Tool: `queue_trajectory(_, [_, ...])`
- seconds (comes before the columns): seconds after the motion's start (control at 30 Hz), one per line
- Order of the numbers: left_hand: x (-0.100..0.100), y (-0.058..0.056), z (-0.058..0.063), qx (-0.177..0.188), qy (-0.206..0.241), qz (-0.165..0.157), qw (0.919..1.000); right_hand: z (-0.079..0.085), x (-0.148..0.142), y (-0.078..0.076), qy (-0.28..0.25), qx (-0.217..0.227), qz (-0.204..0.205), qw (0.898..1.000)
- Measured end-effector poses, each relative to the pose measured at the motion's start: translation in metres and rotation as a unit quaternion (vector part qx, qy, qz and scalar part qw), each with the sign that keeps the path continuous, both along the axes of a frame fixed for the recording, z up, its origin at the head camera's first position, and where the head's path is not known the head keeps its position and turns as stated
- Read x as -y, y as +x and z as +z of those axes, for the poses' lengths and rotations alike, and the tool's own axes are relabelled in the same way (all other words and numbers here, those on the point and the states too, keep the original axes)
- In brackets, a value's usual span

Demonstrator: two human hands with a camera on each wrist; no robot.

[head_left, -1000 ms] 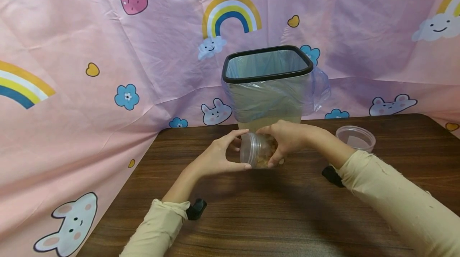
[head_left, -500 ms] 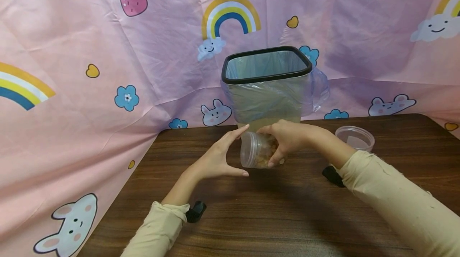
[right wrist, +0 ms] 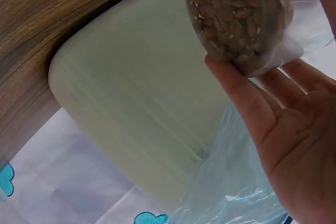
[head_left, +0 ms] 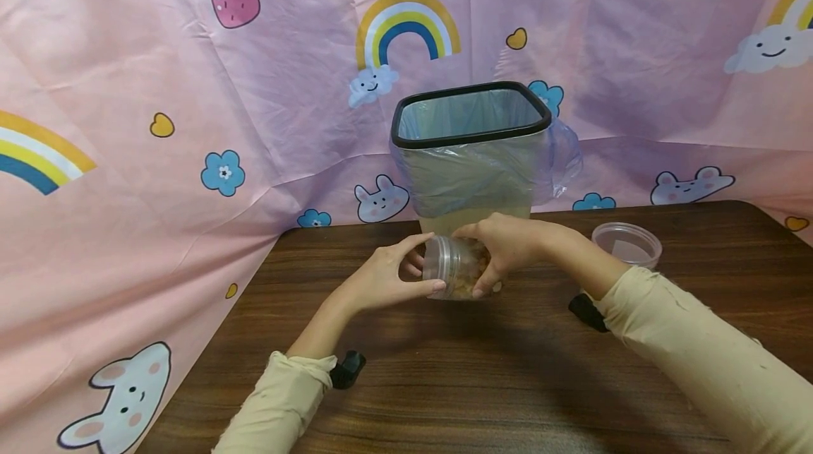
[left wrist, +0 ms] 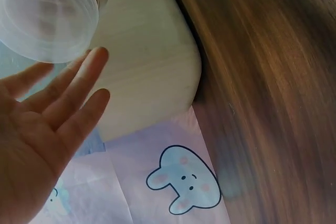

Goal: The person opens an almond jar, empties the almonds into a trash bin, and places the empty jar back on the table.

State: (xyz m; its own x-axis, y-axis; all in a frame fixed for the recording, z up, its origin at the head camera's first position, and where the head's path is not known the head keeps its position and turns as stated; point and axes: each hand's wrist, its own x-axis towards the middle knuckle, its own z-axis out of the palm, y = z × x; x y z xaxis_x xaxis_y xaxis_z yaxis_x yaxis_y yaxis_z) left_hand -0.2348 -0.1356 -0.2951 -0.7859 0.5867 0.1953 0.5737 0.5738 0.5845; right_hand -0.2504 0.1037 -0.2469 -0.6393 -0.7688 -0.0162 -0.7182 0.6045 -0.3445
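Observation:
A clear plastic jar [head_left: 465, 277] lies tilted on its side in the air before the bin, its clear screw lid [head_left: 435, 265] facing left. Brown nut-like pieces [right wrist: 231, 11] fill the bottom of it in the right wrist view. My right hand [head_left: 511, 248] grips the jar's body, thumb in front and fingers behind. My left hand [head_left: 381, 276] holds the lid, with thumb at the front and index finger over the top. Its other fingers reach behind the lid [left wrist: 47, 17], close to its rim in the left wrist view.
A pale bin [head_left: 473, 193] with a black rim and a bluish plastic liner stands behind the hands. A round clear container [head_left: 627, 246] sits at the right on the dark wooden table [head_left: 432, 383]. Patterned cloth [head_left: 305, 87] hangs behind and at the left.
My left hand was on the lid, spread away from it half a second ago, and now has closed round it again. My right hand and the jar have hardly moved.

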Motion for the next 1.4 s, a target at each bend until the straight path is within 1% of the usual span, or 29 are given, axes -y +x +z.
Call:
queue_trajectory(0.1, [-0.001, 0.001, -0.001, 0.024, -0.003, 0.011, 0.9996, 0.000, 0.000, 0.000, 0.001, 0.003, 0.001, 1.000])
queue_trajectory(0.17, [0.000, 0.001, -0.002, 0.017, -0.006, 0.016, 0.9997, -0.001, 0.000, -0.001, 0.002, 0.004, -0.001, 1.000])
queue_trajectory(0.2, [0.000, 0.002, -0.003, 0.007, -0.008, 0.014, 0.9998, -0.001, -0.001, -0.001, 0.004, 0.003, -0.003, 1.000])
queue_trajectory(0.27, [0.001, 0.002, -0.004, -0.032, -0.008, -0.001, 0.9994, -0.001, -0.001, -0.001, 0.006, 0.001, -0.007, 1.000])
queue_trajectory(0.33, [0.002, 0.001, -0.006, -0.094, -0.010, -0.030, 0.9950, -0.001, -0.002, -0.001, 0.007, -0.003, -0.009, 1.000])
queue_trajectory(0.37, [0.002, 0.001, -0.007, -0.127, -0.010, -0.047, 0.9908, -0.001, -0.003, -0.002, 0.007, -0.006, -0.009, 1.000])
queue_trajectory(0.43, [0.001, -0.001, -0.008, -0.192, -0.014, -0.074, 0.9785, -0.001, -0.004, -0.002, 0.006, -0.009, -0.007, 1.000])
queue_trajectory(0.5, [0.000, -0.002, -0.010, -0.240, -0.020, -0.088, 0.9665, -0.001, -0.004, -0.002, 0.003, -0.010, -0.002, 1.000])
queue_trajectory(0.53, [0.000, -0.002, -0.011, -0.256, -0.022, -0.091, 0.9620, -0.001, -0.004, -0.002, 0.002, -0.009, 0.000, 1.000])
queue_trajectory(0.6, [-0.001, -0.002, -0.011, -0.278, -0.027, -0.093, 0.9556, 0.000, -0.004, -0.002, 0.000, -0.004, 0.002, 1.000])
queue_trajectory(0.67, [-0.002, -0.002, -0.010, -0.291, -0.029, -0.093, 0.9519, 0.000, -0.003, -0.002, -0.002, 0.001, 0.003, 1.000])
queue_trajectory(0.73, [-0.003, -0.002, -0.009, -0.293, -0.029, -0.093, 0.9511, 0.000, -0.003, -0.002, -0.002, 0.003, 0.004, 1.000])
queue_trajectory(0.8, [-0.004, -0.001, -0.006, -0.281, -0.030, -0.092, 0.9547, 0.000, -0.002, -0.001, -0.001, 0.002, 0.004, 1.000])
queue_trajectory(0.87, [-0.004, -0.001, -0.004, -0.251, -0.028, -0.090, 0.9635, 0.000, -0.002, -0.001, 0.000, 0.001, 0.005, 1.000])
queue_trajectory(0.97, [-0.002, -0.002, -0.001, -0.169, -0.009, -0.086, 0.9819, -0.001, -0.002, 0.000, 0.003, -0.001, 0.005, 1.000])
queue_trajectory(1.03, [0.000, -0.003, -0.001, -0.112, 0.007, -0.077, 0.9907, -0.001, -0.002, 0.001, 0.004, 0.000, 0.004, 1.000])
queue_trajectory(1.1, [0.002, -0.003, -0.001, -0.059, 0.021, -0.064, 0.9960, -0.001, -0.002, 0.001, 0.003, 0.000, 0.003, 1.000])
queue_trajectory(1.17, [0.005, -0.002, -0.001, -0.019, 0.028, -0.046, 0.9984, -0.001, -0.002, 0.001, 0.002, 0.000, 0.001, 1.000])
queue_trajectory(1.23, [0.007, -0.001, -0.003, 0.020, 0.039, -0.035, 0.9984, -0.002, -0.003, 0.001, 0.003, -0.001, -0.001, 1.000])
queue_trajectory(1.3, [0.010, -0.001, -0.006, 0.059, 0.055, -0.034, 0.9962, -0.002, -0.004, 0.001, 0.002, -0.004, -0.002, 1.000])
queue_trajectory(1.4, [0.015, -0.002, -0.011, 0.118, 0.082, -0.038, 0.9888, -0.003, -0.006, 0.000, 0.001, -0.008, -0.001, 1.000])
